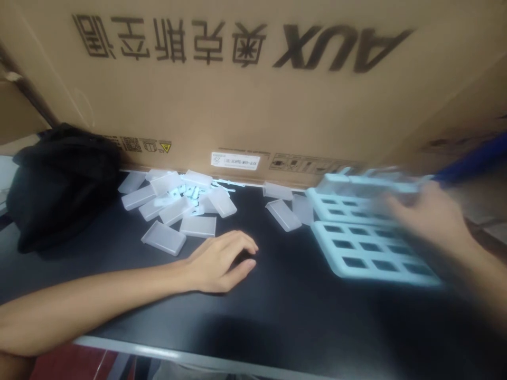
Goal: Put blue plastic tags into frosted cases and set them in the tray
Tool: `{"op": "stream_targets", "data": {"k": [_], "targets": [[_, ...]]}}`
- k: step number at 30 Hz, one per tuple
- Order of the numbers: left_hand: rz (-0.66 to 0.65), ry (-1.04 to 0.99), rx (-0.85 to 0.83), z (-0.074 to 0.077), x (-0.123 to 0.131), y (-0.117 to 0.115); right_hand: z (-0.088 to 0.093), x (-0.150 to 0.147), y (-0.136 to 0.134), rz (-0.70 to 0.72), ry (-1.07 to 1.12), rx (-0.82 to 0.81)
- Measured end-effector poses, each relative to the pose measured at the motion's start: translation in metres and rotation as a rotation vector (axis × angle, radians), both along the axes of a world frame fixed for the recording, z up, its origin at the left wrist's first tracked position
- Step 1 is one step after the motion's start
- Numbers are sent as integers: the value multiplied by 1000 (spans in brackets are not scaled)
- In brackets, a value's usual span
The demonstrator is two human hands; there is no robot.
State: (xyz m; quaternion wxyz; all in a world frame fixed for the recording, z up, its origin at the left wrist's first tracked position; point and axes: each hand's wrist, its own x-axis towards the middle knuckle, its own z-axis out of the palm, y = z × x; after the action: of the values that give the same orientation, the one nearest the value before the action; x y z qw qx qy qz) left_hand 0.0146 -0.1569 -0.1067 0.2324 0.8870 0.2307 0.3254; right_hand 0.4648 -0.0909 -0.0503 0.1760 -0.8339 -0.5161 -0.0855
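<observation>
My left hand (222,262) rests on the black table, fingers curled loosely with a gap to the thumb and nothing between them. Behind it lie loose translucent plastic sleeves (164,237) and a heap of small light-blue plastic pieces (193,193). My right hand (428,211) is smeared by motion over the far right part of a light-blue grid frame (350,248) with rectangular openings. Whether it grips anything I cannot make out. Further light-blue parts (336,183) sit along the back of the frame. A few more sleeves (283,215) lie left of it.
A large cardboard box (253,105) with upside-down printing stands along the back of the table. A black cloth bundle (63,184) lies at the left. The table's pale front edge (158,352) runs below my left arm. Something blue (475,161) shows at the far right.
</observation>
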Motion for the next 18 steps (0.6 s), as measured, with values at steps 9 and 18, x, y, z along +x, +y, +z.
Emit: {"op": "stream_targets", "data": {"k": [9, 18], "targets": [[-3, 40, 47, 2, 0, 0, -42, 49, 29, 28, -28, 43], [9, 71, 45, 4, 1, -1, -50, 58, 40, -18, -73, 42]]}}
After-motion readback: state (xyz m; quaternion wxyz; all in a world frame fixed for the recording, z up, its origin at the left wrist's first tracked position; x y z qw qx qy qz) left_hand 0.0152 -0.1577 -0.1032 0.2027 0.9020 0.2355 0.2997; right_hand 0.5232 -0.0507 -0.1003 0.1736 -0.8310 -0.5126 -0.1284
